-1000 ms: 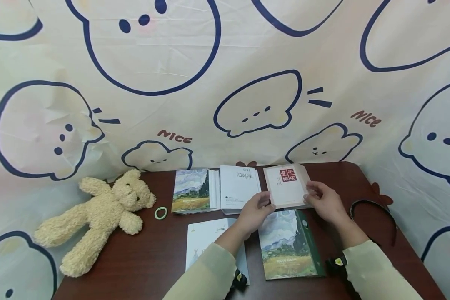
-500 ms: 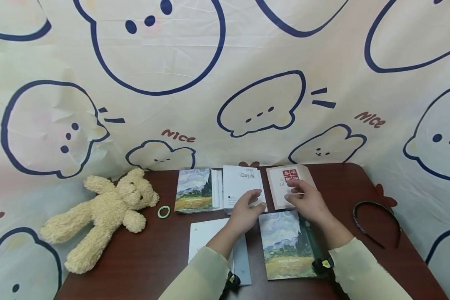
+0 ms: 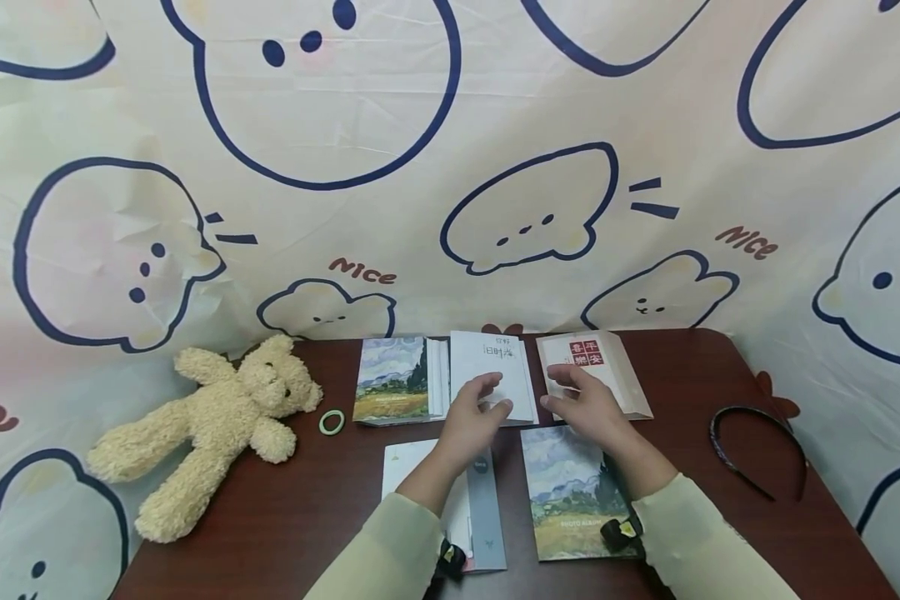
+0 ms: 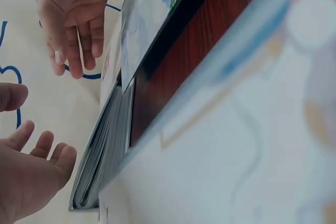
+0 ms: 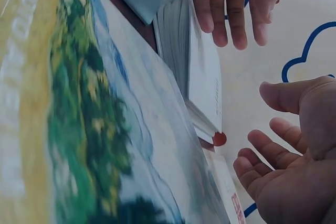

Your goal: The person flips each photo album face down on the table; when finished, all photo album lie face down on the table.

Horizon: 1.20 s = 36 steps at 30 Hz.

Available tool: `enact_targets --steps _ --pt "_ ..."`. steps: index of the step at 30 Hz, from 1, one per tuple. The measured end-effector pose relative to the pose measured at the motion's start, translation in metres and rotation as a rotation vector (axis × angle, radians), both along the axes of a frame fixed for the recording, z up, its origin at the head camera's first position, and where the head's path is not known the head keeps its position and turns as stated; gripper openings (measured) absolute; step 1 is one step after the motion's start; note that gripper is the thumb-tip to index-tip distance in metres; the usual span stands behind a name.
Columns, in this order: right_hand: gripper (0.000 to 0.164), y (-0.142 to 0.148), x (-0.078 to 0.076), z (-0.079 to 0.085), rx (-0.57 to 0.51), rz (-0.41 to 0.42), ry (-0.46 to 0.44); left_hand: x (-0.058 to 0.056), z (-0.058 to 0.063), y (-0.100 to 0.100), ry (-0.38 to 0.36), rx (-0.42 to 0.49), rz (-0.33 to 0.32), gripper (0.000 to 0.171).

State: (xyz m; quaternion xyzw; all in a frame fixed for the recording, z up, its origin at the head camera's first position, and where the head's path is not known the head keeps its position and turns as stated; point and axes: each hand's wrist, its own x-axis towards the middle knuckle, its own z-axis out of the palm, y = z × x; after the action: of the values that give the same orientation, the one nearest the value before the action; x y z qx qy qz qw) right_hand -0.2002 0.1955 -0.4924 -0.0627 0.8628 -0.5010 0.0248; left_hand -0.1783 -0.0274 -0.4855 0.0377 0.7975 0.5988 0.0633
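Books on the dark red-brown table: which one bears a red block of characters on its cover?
The white and beige rectangular book at the back row's right end; no other book's visible cover shows such a block.

This looked like a home, though the view was too tight to be sure. A creased, cream-coloured backdrop (image 3: 390,212) filled the upper frame and wrapped down both sides, printed with navy-outlined cartoon animals and the word "Nice" in brown. Below it, a dark reddish-brown table (image 3: 292,517) with visible wood grain and a rounded corner spread across the lower frame. The things here were personal and playful: a fluffy cream teddy bear (image 3: 221,421) lay at lower left, a pale green ring (image 3: 322,426) just beside it, albums and books (image 3: 567,500), two with painted-landscape covers, at lower centre, and a black headband (image 3: 753,409) at lower right.
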Motion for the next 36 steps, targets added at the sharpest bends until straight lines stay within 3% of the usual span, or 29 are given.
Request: enact_targets --steps 15,23,36 --pt "0.071 -0.027 -0.002 -0.009 0.099 0.036 -0.022 -0.005 0.001 -0.026 0.027 -0.05 0.089 0.051" --pt "0.082 -0.037 -0.004 -0.015 0.147 0.047 -0.036 -0.007 -0.005 -0.036 0.03 -0.061 0.139 0.054" --pt "0.094 -0.046 -0.008 -0.026 0.186 0.055 -0.068 -0.008 -0.01 -0.045 -0.062 0.027 0.104 0.064"
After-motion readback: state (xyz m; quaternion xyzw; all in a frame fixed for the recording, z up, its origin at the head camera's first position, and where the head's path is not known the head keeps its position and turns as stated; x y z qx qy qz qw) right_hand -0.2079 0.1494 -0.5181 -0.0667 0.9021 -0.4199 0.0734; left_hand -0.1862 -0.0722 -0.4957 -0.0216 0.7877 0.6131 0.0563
